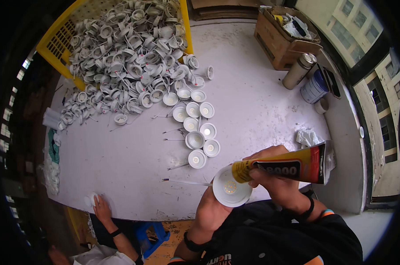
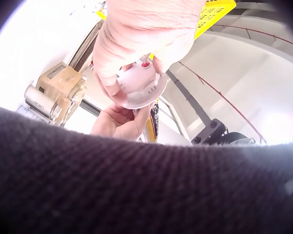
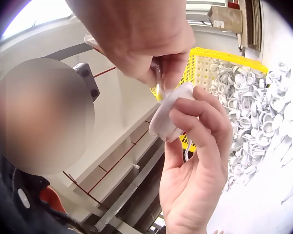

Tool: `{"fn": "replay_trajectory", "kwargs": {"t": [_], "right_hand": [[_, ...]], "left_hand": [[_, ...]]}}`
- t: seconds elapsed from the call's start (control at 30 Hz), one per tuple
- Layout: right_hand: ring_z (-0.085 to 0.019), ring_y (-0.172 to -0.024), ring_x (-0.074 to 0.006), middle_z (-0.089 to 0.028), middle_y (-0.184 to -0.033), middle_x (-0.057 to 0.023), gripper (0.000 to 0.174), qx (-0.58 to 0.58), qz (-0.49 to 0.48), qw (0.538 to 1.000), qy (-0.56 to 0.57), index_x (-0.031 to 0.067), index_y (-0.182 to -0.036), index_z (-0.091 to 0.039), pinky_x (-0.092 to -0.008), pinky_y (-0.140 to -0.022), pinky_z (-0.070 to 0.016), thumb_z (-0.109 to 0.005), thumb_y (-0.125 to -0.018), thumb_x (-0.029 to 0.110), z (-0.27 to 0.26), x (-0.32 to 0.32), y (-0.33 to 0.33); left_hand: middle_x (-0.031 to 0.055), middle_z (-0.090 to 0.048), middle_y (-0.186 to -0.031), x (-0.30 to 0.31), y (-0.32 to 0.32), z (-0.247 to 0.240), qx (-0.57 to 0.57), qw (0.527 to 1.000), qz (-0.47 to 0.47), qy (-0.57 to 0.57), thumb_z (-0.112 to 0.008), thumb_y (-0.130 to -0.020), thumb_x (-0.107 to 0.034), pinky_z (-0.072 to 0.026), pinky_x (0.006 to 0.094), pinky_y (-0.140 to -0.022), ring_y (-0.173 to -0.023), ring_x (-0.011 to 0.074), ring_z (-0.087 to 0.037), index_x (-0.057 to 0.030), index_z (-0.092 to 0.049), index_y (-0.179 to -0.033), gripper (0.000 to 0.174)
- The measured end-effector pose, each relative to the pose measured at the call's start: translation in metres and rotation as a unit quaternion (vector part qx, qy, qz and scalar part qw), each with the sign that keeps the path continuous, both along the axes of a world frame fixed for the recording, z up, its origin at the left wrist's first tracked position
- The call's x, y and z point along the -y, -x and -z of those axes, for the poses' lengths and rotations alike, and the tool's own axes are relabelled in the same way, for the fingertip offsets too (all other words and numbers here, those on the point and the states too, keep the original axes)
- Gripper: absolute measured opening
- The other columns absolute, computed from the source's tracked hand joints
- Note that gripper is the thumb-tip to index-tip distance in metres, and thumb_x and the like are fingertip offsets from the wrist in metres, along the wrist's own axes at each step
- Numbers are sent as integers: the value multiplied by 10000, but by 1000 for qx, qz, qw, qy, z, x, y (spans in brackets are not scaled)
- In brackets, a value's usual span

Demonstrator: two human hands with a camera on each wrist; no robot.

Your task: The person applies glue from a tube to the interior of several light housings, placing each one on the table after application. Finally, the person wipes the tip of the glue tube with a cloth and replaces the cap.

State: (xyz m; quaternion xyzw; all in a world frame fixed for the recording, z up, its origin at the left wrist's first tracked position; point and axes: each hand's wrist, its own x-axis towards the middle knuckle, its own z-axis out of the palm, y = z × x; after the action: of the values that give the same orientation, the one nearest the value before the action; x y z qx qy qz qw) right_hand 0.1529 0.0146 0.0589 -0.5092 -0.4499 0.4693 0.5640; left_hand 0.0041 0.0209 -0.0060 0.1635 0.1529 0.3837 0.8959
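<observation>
My left hand [image 1: 212, 213] holds a round white downlight [image 1: 232, 198] from below, its dished face with a ring of small LEDs turned up in the head view. A white cable [image 1: 189, 182] with bare wire ends sticks out of the lamp to the left. In the right wrist view the left fingers curl round the downlight's back. My right hand [image 1: 277, 187] grips a yellow and black glue tube [image 1: 279, 166], thumb along its side. The tube's narrow end is tilted down at the lamp's upper rim; its tip is hidden in the head view.
Finished-looking downlights [image 1: 195, 140] stand in rows on the white table [image 1: 133, 176]. A yellow crate [image 1: 54, 48] spills a heap of white lamp housings. A cardboard box [image 1: 275, 42], a flask [image 1: 299, 70] and a blue-white can [image 1: 315, 87] line the right side. Another person's hand [image 1: 102, 211] touches white pieces at the left.
</observation>
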Motion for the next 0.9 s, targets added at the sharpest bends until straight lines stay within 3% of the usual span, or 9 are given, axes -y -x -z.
{"fn": "replay_trajectory", "kwargs": {"t": [0.03, 0.07, 0.13, 0.27, 0.43, 0.67, 0.73, 0.83, 0.9], "right_hand": [[-540, -675, -111, -523, -830, -64, 222, -63, 0, 998, 19, 19, -915, -452, -221, -563, -457, -573, -729, 14, 1, 0, 0], [-530, -594, -108, -526, -779, -78, 211, -95, 25, 995, 0, 17, -890, -444, -211, -491, -448, -571, -722, -1, 4, -1, 0], [-531, -588, -110, -528, -763, -84, 204, -112, 36, 993, 9, 14, -882, -440, -213, -493, -449, -567, -724, -4, 5, 0, -2], [-532, -556, -122, -526, -755, -93, 200, -119, 54, 991, 40, 1, -880, -434, -221, -481, -450, -555, -723, -21, 11, 2, -9], [-537, -538, -131, -525, -739, -90, 206, -121, 64, 988, 66, -5, -881, -437, -225, -455, -449, -561, -717, -19, 19, -3, -13], [-533, -514, -132, -526, -698, -94, 213, -107, 69, 989, 75, -10, -870, -432, -224, -444, -447, -574, -714, 18, 23, -17, -15], [-532, -512, -132, -526, -699, -99, 214, -110, 75, 988, 84, -11, -871, -431, -224, -444, -447, -573, -714, 18, 24, -20, -15], [-532, -510, -132, -527, -697, -106, 219, -115, 83, 986, 90, -12, -874, -427, -225, -445, -448, -572, -714, 20, 25, -23, -16], [-532, -510, -132, -527, -695, -109, 223, -116, 88, 985, 90, -13, -877, -424, -226, -445, -448, -572, -713, 22, 26, -25, -18]], "left_hand": [[108, -307, -1233, -2, 3, 2, 5, 1000, -2, 12, -294, -843, -407, -329, 353, -895, -1138, 209, -323, -30, -180, -1252, 567], [108, -307, -1233, -6, 7, 5, 4, 1000, -4, 9, -294, -843, -407, -329, 353, -895, -1138, 209, -323, -30, -180, -1252, 567], [161, -392, -1166, -15, 20, 12, -57, 990, -101, 83, -230, -842, -434, -425, 402, -756, -955, 296, -469, -38, -279, -1207, 540], [157, -485, -1029, -46, 76, 70, -215, 941, -253, 63, -265, -836, -463, -450, 360, -721, -884, 286, -513, -33, -372, -1117, 525], [130, -517, -965, -83, 164, 150, -365, 882, -268, 134, -311, -815, -485, -473, 327, -667, -854, 285, -536, -28, -395, -1089, 540], [127, -487, -1010, -110, 208, 198, -414, 818, -335, 218, -358, -805, -475, -472, 340, -673, -833, 297, -553, -32, -364, -1124, 546], [125, -450, -1038, -114, 199, 191, -479, 717, -441, 250, -400, -803, -424, -471, 313, -621, -775, 275, -558, -41, -358, -1134, 508], [129, -417, -1057, -92, 167, 183, -522, 648, -520, 191, -432, -795, -364, -451, 273, -533, -694, 225, -545, -39, -371, -1113, 459], [128, -447, -1017, -69, 130, 171, -514, 731, -434, 115, -483, -768, -375, -414, 257, -489, -633, 170, -509, -12, -400, -1049, 467]]}}
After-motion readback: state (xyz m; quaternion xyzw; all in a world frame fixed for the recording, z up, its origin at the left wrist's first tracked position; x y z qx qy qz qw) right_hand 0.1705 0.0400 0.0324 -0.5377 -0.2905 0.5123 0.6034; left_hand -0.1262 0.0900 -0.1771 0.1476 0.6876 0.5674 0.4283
